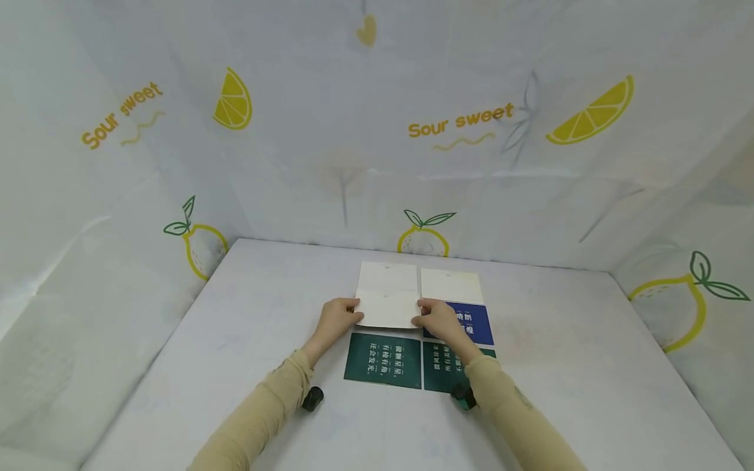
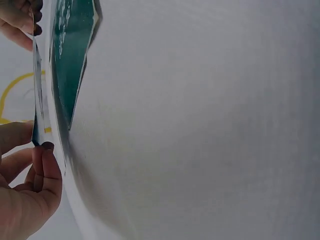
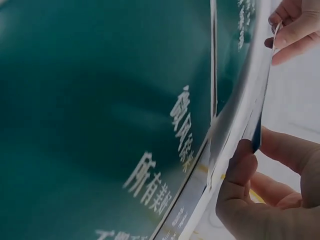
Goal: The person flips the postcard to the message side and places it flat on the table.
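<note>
Between both hands a white-faced card (image 1: 387,310) is held by its left and right edges, slightly raised from the table. My left hand (image 1: 336,318) pinches its left edge between thumb and fingers. On the opposite edge, my right hand (image 1: 440,320) pinches likewise. Both wrist views show the card edge-on, with a dark blue underside near the right thumb. Just beyond it lies another white card (image 1: 387,276), partly covered. A second white card (image 1: 465,286) lies to its right, above a blue card (image 1: 478,324) partly hidden by the right hand.
Nearer me, a green card with white lettering (image 1: 383,361) lies beside another green card (image 1: 440,376), which the right forearm partly covers. All rest on a white table (image 1: 259,314). Behind stands a white curtain printed with lemons (image 1: 318,131). Dark devices sit at both wrists.
</note>
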